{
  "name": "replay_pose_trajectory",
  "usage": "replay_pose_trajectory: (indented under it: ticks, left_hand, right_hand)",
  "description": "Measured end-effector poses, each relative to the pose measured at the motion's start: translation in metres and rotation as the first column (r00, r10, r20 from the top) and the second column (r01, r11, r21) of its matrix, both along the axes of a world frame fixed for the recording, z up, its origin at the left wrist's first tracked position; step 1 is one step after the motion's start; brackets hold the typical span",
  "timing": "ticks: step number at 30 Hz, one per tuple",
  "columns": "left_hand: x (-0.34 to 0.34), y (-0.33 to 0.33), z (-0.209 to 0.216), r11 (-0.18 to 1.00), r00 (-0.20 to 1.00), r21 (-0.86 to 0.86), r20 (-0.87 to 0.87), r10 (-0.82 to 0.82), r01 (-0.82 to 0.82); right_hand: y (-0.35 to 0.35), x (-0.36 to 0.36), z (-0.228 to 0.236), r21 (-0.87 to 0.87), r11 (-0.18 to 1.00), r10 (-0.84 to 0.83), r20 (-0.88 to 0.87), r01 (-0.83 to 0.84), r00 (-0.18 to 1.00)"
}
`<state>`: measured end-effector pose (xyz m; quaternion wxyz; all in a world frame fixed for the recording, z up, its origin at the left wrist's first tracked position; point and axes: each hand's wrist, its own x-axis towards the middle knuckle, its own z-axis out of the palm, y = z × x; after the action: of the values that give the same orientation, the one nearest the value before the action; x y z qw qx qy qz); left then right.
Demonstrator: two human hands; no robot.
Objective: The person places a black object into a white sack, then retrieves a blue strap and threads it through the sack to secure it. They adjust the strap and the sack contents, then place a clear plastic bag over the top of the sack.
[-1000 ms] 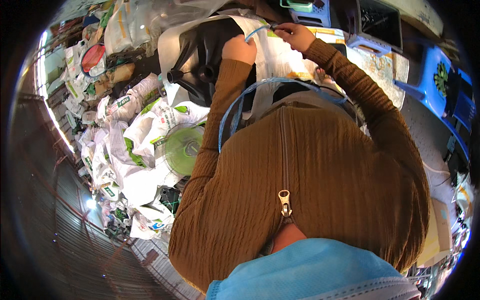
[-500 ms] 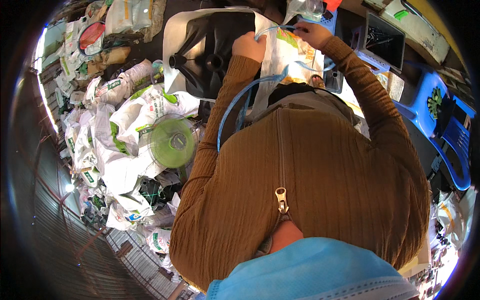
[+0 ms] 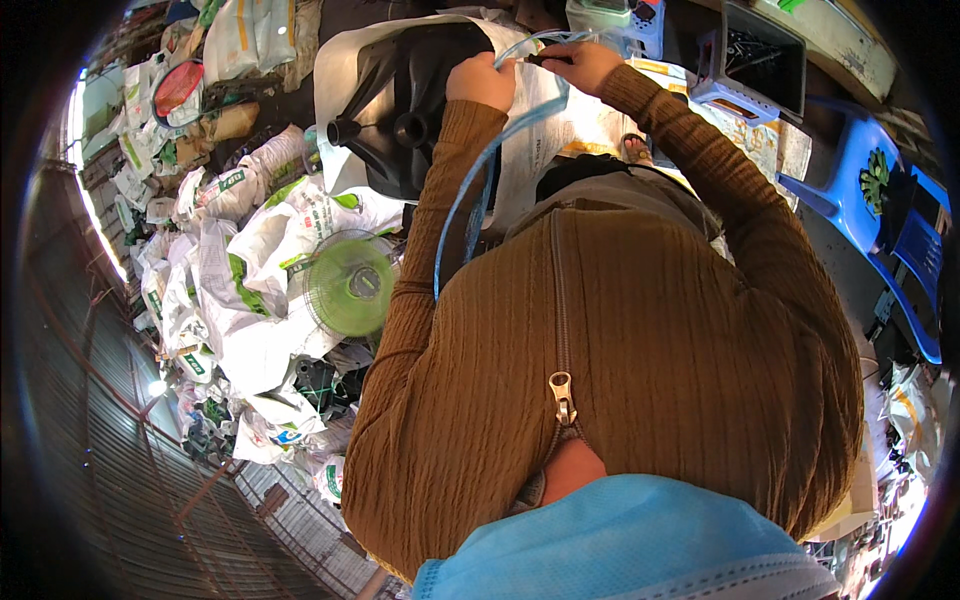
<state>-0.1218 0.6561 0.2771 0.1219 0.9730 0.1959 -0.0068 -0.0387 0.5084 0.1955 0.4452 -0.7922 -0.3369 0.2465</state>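
Note:
Near the top middle, my left hand point(image 3: 482, 82) is closed, with a strand of light-blue plastic cord point(image 3: 525, 120) at its fingertips. My right hand point(image 3: 585, 68) is close beside it on the right, its fingers pinched on a small dark piece point(image 3: 546, 58) too small to name; a loop of the cord passes just above it. The rest of the cord bends down along my left forearm. To the left of my left hand lies a large black plastic part point(image 3: 412, 125) with thick arms and round sockets, on white sheeting point(image 3: 335, 60).
White sacks point(image 3: 270, 260) are heaped on the left, with a green fan point(image 3: 350, 283) against them. A grey bin point(image 3: 765, 60) stands at the upper right. Further right is a blue plastic chair point(image 3: 848, 180) with green pieces on it.
My right hand has come left and slightly down toward my left hand, narrowing the gap. The cord between them has slackened into a loop. My left hand shifted slightly left.

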Motion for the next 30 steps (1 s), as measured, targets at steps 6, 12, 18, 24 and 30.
replay_pose_trajectory:
  ticks: [6,12,18,24,30]
  left_hand:
    - [0.000,0.001,-0.001,0.998,0.997,0.016,0.058,-0.058,0.058]
    - [0.000,0.005,0.000,0.996,0.996,-0.051,0.054,-0.066,0.068]
    - [0.003,0.003,-0.005,0.989,0.991,-0.104,0.091,-0.100,0.109]
    - [0.001,0.004,-0.004,0.991,0.997,-0.125,0.074,-0.029,0.038]
    - [-0.014,0.000,0.003,0.992,0.998,-0.120,-0.040,-0.046,0.041]
  right_hand:
    - [0.013,0.001,0.000,-0.027,1.000,0.010,0.096,-0.008,0.995]
    - [0.024,0.001,-0.007,-0.076,0.997,-0.001,0.131,0.011,0.991]
    - [0.027,-0.005,0.003,-0.100,0.995,0.033,0.140,-0.019,0.990]
    - [0.014,-0.018,0.006,-0.157,0.987,0.001,0.158,0.024,0.987]
    - [-0.016,-0.022,0.005,-0.073,0.987,-0.142,0.009,0.142,0.990]
